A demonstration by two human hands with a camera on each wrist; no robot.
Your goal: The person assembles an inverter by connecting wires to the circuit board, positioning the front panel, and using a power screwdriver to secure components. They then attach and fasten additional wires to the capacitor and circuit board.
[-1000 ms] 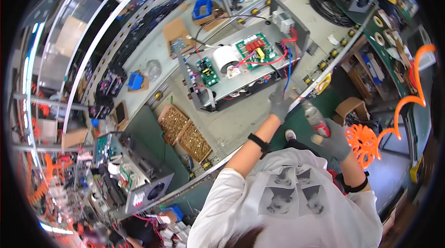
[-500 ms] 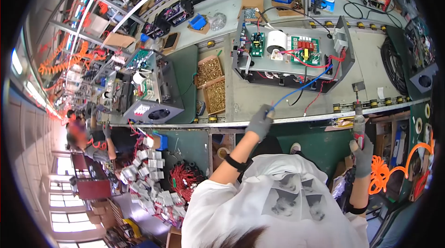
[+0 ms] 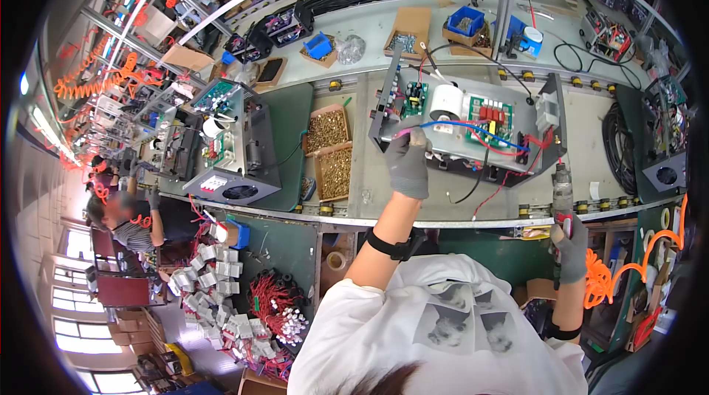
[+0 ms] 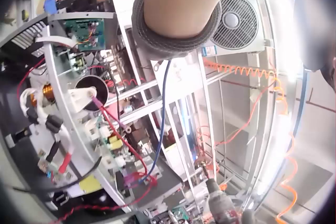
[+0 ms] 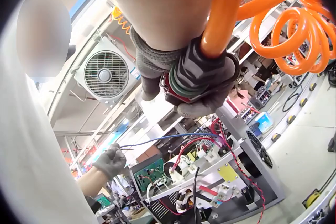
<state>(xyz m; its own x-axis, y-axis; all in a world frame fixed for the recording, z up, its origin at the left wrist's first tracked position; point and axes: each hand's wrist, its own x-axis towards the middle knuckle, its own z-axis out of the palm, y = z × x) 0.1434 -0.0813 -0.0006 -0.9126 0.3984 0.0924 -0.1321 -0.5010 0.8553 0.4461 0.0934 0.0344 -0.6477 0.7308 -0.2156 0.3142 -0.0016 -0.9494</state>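
Observation:
My gloved left hand (image 3: 408, 166) is at the left front of an open metal case (image 3: 454, 145), pinching the end of a blue wire (image 3: 465, 125). From there the wire arches over the case to its right side. Inside sit a white cylinder (image 3: 447, 102) and a green circuit board (image 3: 487, 116) with red parts. My right hand (image 3: 570, 251), also gloved, grips an air screwdriver (image 3: 563, 192) at the bench edge, bit pointing away from me. An orange coiled hose (image 5: 223, 19) joins its handle in the right wrist view. In the left wrist view my left fingers are hidden behind the glove cuff (image 4: 176, 45).
Two boxes of brass-coloured fasteners (image 3: 327, 129) stand left of the case. Further left is another open unit (image 3: 240, 162) on a green mat. A coil of black cable (image 3: 619, 148) lies at right. Loose black and red wires hang over the case's front.
My left hand has moved from the bench edge up to the case's left front, carrying the blue wire's end. My right hand has brought the air screwdriver from over the floor to the bench edge.

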